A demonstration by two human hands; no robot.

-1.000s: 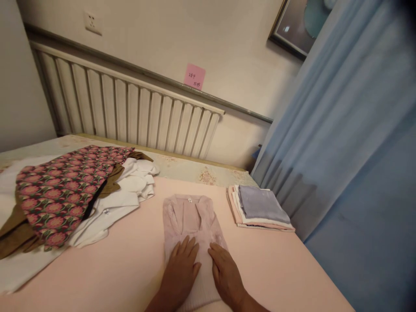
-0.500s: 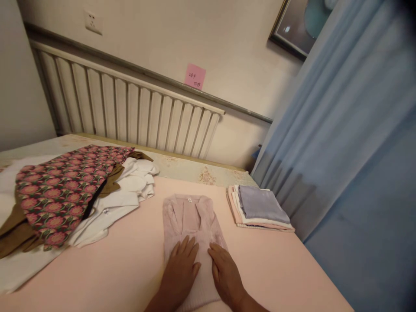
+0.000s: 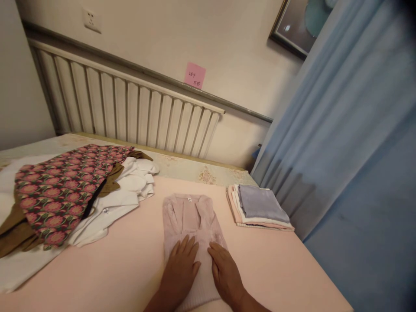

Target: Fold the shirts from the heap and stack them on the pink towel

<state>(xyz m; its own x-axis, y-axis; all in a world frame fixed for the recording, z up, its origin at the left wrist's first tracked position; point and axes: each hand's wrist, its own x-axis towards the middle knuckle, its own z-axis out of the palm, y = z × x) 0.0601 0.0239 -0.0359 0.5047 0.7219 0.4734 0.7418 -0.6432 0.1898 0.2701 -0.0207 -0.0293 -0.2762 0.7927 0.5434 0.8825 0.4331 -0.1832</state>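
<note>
A pale pink-lilac ribbed knit top [image 3: 203,273] lies folded narrow on the pink sheet, its square neckline and small white label toward the wall. My left hand [image 3: 181,266] rests flat on the left half of the top with fingers stretched out. On the right half lies my right hand [image 3: 225,271], open too, its fingers extended and angled inward near the middle. Neither hand grips the cloth. Both forearms cover part of the lower end of the top.
A stack of folded clothes [image 3: 263,206], grey-blue on top, sits to the right near a blue curtain [image 3: 312,130]. At left lies a loose pile with a floral garment [image 3: 68,186] over white and brown clothes. A radiator [image 3: 130,108] lines the wall behind the bed.
</note>
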